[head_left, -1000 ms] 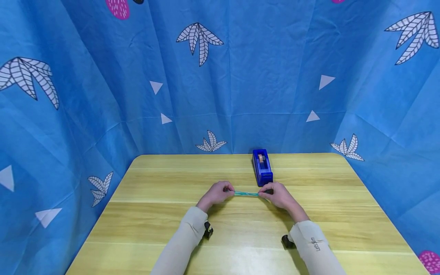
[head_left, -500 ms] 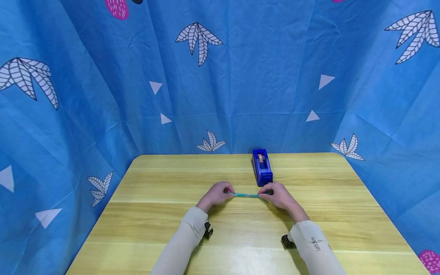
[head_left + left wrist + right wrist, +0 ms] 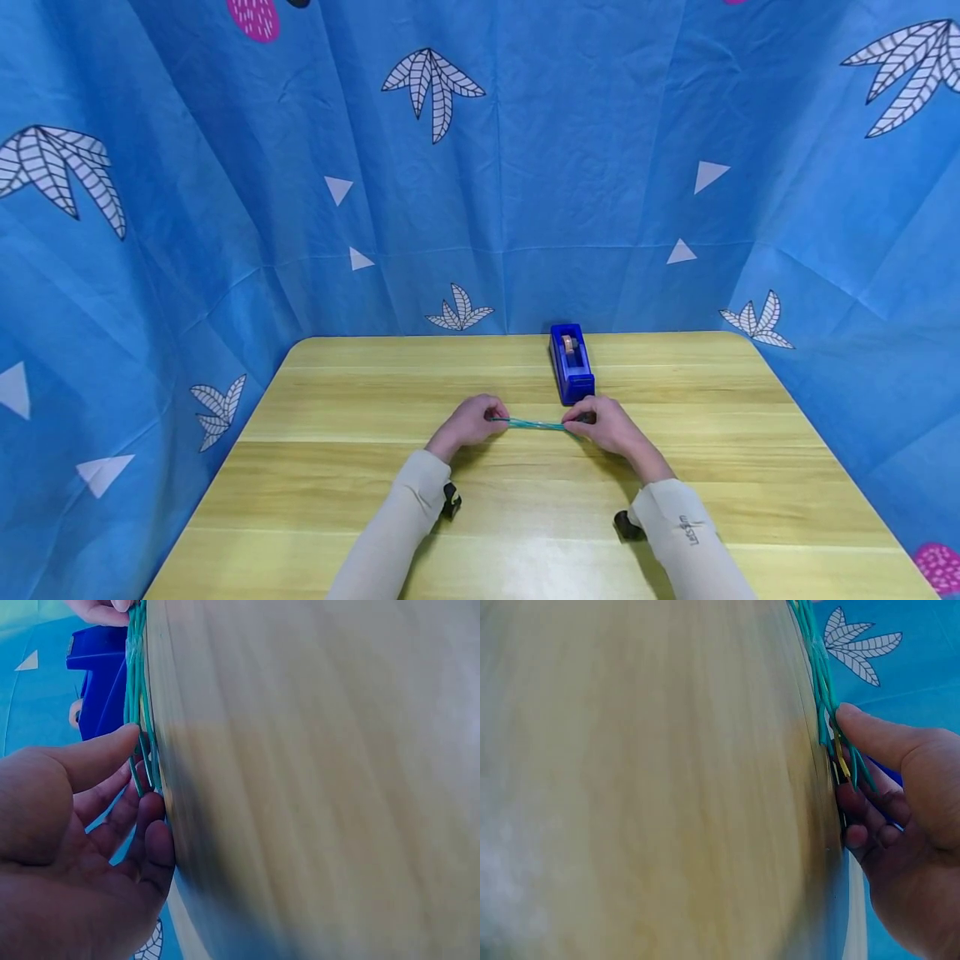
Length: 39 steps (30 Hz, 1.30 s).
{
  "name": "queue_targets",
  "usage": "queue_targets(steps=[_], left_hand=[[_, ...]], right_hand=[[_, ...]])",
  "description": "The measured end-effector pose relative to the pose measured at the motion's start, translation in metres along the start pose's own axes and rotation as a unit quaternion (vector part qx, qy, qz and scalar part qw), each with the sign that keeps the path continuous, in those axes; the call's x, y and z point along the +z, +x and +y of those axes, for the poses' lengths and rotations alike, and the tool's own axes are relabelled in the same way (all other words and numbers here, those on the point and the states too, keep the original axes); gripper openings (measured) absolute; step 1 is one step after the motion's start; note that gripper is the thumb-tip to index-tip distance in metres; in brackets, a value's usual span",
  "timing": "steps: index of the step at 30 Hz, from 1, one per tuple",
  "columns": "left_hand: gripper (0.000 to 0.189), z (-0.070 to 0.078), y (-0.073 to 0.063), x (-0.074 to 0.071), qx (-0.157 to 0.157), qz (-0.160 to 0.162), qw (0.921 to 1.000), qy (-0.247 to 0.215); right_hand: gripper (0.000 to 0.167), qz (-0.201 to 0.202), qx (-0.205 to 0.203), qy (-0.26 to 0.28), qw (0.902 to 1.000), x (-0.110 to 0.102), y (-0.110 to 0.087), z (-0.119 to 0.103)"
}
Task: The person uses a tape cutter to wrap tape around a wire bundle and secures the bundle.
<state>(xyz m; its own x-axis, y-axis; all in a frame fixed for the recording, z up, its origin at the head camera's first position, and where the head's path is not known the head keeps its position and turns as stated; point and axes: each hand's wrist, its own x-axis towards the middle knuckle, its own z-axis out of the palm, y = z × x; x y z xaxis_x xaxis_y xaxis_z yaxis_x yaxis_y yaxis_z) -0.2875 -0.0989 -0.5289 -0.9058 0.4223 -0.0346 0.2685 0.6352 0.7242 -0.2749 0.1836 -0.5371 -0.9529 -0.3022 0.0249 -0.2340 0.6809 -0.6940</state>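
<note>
**Green bundle stretched between two hands at mid-worktop**

Left hand (image 3: pixel 468 421) and right hand (image 3: pixel 609 425) low over the middle of the yellow wooden worktop (image 3: pixel 345 492), knuckles up, wrists angled inward toward each other. Between them, a bundle of thin green strands (image 3: pixel 537 425), pulled out in a nearly straight line just above the wood, left end at the left fingertips, right end at the right fingertips.

In the left wrist view, thumb (image 3: pixel 90 761) extended and pressed against the strands (image 3: pixel 137 712) from one side, other fingers (image 3: pixel 146 840) loosely bent beneath, pinching the end of the bundle against the worktop surface. In the right wrist view, much the same: right thumb (image 3: pixel 877 739) laid flat over the strands (image 3: pixel 821 682), remaining fingers curled underneath, closing on that end; a short yellow piece (image 3: pixel 843 765) and something dark visible among the green at the pinch, too small to identify.

Both forearms in light beige sleeves (image 3: pixel 397 533), stretched forward from the near edge, elbows apart, forearms converging toward the bundle. Small black wrist-mounted devices (image 3: pixel 451 502) on the inner side of each arm.

Just beyond the right hand, toward the far edge: a blue tape dispenser (image 3: pixel 572 367), long axis running near to far, roll seated at its far end. Behind and around the worktop, blue cloth (image 3: pixel 570 167) printed with white leaves and triangles.
</note>
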Motion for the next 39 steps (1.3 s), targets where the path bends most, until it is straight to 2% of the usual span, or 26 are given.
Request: queue_targets(steps=[7,14,24,32,39], left_hand=[[0.004,-0.002,-0.002,-0.002,-0.009,0.000,0.9997,-0.022],[0.005,-0.002,-0.001,-0.002,-0.005,0.000,0.9998,-0.018],[0.017,0.001,-0.006,-0.009,-0.004,-0.016,0.9997,-0.020],[0.025,-0.006,-0.011,-0.013,-0.011,0.009,0.9996,-0.026],[0.024,-0.016,-0.020,-0.023,-0.004,0.048,0.9988,0.003]], right_hand=[[0.008,0.001,0.000,0.002,1.0000,0.000,0.000,0.002],[0.010,0.006,-0.002,0.003,1.0000,0.000,0.001,0.002],[0.012,0.015,-0.010,0.005,0.9998,-0.004,-0.002,0.004],[0.017,0.021,-0.027,0.006,0.9994,-0.013,-0.009,0.005],[0.023,0.020,-0.029,-0.007,0.9993,-0.023,-0.019,0.006]])
